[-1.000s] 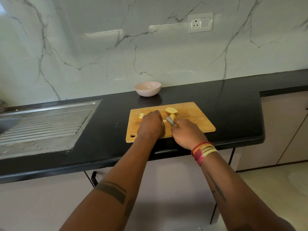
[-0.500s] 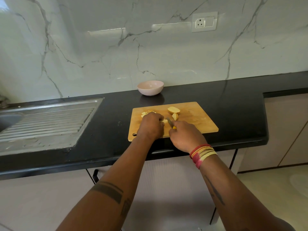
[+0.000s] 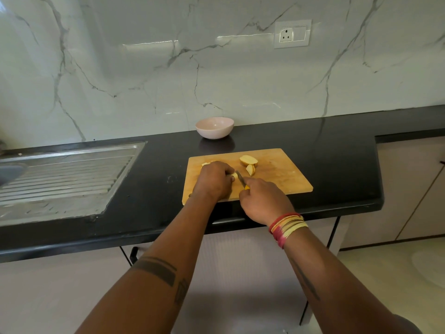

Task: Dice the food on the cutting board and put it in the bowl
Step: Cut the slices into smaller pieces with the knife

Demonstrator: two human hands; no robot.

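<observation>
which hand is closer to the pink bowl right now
Left. The left hand lies on the cutting board almost straight in front of the bowl; the right hand sits nearer the board's front edge, farther away.

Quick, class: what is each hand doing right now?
Left hand: fingers curled, holding a food piece on the cutting board.
Right hand: gripping the knife.

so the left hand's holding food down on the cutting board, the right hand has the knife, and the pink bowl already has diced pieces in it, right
Not quite. In the head view the pink bowl shows no pieces in it; the cut food lies on the cutting board. The rest holds: left hand on the food, right hand holding the knife.
</observation>
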